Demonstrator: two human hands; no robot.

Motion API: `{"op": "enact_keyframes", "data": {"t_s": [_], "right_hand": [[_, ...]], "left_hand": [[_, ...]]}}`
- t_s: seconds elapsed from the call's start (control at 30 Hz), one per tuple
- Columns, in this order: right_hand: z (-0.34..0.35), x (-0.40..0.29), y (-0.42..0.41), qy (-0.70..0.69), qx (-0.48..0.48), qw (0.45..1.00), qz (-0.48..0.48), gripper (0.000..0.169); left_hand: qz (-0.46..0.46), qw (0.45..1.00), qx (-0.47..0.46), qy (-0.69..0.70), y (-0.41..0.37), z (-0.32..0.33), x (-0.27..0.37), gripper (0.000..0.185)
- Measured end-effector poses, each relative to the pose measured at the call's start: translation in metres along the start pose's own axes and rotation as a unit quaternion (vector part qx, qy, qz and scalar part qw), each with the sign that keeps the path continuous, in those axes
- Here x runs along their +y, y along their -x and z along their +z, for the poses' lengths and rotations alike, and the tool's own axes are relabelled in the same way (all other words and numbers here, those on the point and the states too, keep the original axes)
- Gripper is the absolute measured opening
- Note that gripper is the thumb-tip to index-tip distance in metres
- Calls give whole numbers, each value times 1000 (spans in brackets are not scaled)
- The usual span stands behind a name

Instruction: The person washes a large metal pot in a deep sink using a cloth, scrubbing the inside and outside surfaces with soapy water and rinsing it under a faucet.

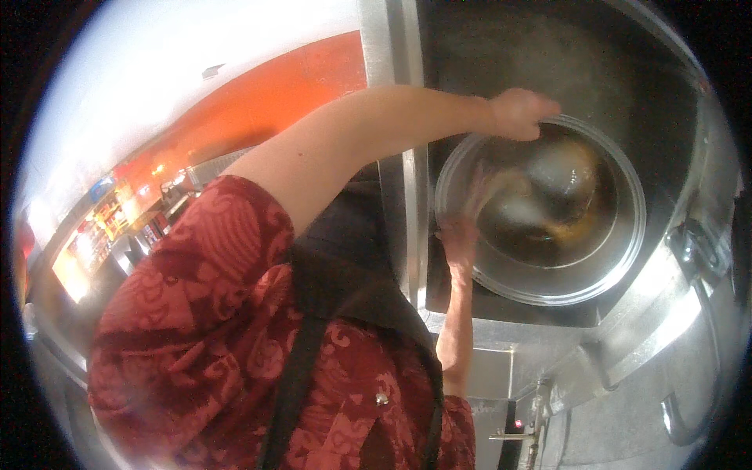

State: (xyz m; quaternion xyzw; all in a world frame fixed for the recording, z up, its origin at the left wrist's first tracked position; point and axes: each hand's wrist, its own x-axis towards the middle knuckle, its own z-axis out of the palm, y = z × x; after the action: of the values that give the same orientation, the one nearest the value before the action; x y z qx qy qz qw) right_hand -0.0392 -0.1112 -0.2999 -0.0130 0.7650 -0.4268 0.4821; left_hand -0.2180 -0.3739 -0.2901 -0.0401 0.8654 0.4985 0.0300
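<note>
A large round metal pot (pixel 631 235) with a rolled rim stands in a stainless steel sink basin (pixel 646 76). Dark liquid (pixel 529 235) with bright reflections shows inside it; how deep it is I cannot tell. My left hand (pixel 523 113) reaches over from the top of the picture, its fingers closed on the pot's far-left rim. Lower down, my right hand (pixel 461 235) is at the rim on my side. Its thumb appears to be at the outer edge and its blurred fingers lie along the inner wall.
The steel edge of the sink (pixel 414 235) runs between my body and the pot. A metal tap fitting (pixel 696 249) with a curved pipe is at the right. Below the basin are a pipe valve (pixel 531 435) and steel panels. An orange wall band (pixel 305 76) crosses the upper left.
</note>
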Motion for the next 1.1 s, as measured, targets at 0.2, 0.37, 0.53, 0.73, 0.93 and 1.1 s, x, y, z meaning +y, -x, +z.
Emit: {"op": "enact_keyframes", "data": {"t_s": [0.2,0.37,0.53,0.73,0.93,1.1], "right_hand": [[30,-57,-49,-148,101,984,24,20],[11,23,-32,-255,-53,965,14,28],[-79,11,-45,12,-126,991,52,24],[-12,15,-105,374,352,853,93,28],[9,-118,-113,-299,133,941,-88,34],[38,-119,-106,-56,204,950,-228,41]], "left_hand": [[-8,1000,-1,-8,-2,4,2,34],[15,1000,5,9,-5,-2,12,32],[-17,1000,9,2,0,-2,5,31],[0,1000,-1,-5,-6,6,8,34],[-22,999,18,-18,-8,6,-2,37],[-49,998,1,-44,-28,-6,9,42]]}}
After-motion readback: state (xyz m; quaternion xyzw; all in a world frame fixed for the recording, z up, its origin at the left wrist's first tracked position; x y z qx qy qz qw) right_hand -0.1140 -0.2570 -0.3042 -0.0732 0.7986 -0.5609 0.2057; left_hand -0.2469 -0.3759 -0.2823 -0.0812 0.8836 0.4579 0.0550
